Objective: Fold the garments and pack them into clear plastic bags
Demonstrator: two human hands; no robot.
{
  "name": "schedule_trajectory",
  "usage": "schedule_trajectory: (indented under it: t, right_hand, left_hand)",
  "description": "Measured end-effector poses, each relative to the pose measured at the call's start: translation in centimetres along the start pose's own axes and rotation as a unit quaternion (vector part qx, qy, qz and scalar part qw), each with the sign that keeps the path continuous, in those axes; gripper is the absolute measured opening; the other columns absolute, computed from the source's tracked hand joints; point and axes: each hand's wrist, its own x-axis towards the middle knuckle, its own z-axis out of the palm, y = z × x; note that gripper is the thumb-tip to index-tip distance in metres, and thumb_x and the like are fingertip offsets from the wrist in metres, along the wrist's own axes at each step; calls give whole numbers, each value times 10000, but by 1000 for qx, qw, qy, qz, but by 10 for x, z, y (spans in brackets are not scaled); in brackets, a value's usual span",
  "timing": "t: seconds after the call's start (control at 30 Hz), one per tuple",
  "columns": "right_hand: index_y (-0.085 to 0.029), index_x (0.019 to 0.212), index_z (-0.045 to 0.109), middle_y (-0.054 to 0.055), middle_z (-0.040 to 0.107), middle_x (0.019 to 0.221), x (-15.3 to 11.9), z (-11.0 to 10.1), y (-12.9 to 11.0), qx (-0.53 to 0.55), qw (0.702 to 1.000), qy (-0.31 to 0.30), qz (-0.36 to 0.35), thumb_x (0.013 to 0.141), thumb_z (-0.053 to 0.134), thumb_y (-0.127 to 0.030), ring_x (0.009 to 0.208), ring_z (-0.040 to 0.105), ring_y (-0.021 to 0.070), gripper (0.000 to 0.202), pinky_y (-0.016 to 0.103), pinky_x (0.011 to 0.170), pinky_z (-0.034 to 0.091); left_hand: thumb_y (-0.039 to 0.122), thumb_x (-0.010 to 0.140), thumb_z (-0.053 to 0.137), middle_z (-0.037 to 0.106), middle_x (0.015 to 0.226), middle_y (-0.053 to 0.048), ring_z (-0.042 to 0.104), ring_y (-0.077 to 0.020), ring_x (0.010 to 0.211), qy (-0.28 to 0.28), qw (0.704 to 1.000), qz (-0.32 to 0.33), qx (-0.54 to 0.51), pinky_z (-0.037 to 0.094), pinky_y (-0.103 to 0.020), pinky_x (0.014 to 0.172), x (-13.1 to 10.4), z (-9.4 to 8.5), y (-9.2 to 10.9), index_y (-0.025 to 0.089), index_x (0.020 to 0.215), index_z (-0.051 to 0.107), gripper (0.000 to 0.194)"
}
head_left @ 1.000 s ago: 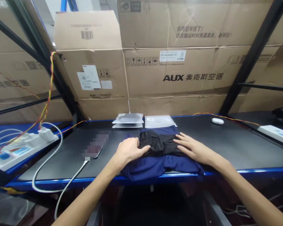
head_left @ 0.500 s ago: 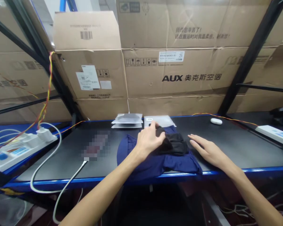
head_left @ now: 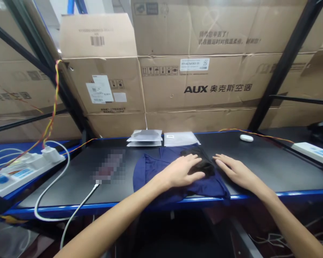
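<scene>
A dark blue cloth garment (head_left: pixel 150 175) lies folded near the front edge of the black tabletop (head_left: pixel 258 154). On its right half rests a folded piece of black fabric (head_left: pixel 207 168), partly covered by my left hand (head_left: pixel 181 170). That hand lies flat on the black fabric, palm down, fingers stretched out. My right hand (head_left: pixel 235 172) is just right of the cloth, fingers extended, thumb side toward the black fabric. Whether its fingertips touch the cloth is hard to tell.
Behind the cloth are a flat clear plastic packet (head_left: pixel 181 139) and a small stack of similar packets (head_left: pixel 144 137). A white oval case (head_left: pixel 246 138) sits back right. A blurred-out item on a white cable (head_left: pixel 80 208) lies left. White power strips (head_left: pixel 24 170) stand at both sides; cardboard (head_left: pixel 218 104) walls the back.
My left hand has moved right and toward me, from pinching the black fabric to lying flat on it. The black fabric is bunched farther right. My right hand has barely moved.
</scene>
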Motion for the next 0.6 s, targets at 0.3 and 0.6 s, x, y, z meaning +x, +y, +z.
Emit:
schedule_trajectory:
  t: [0.3, 0.6]
  right_hand:
    - [-341, 1446, 488, -22, 342, 1582, 49, -7, -48, 65, 972, -116, -192, 952, 507, -522, 1496, 176, 294, 526, 542, 1218, 179]
    - [-367, 1441, 488, -28, 419, 1542, 49, 7, -47, 33, 954, -176, -239, 972, 486, -427, 1474, 257, 304, 473, 566, 1204, 192]
  left_hand:
    - [568, 974, 443, 322, 1575, -121, 291, -262, 1469, -63, 989, -128, 48, 271, -427, 1209, -70, -35, -68, 177, 1501, 394, 657]
    - [604, 987, 365, 323, 1584, -91, 261, -254, 1484, -66, 989, -119, 62, 243, -425, 1216, -74, -31, -82, 218, 1479, 433, 630]
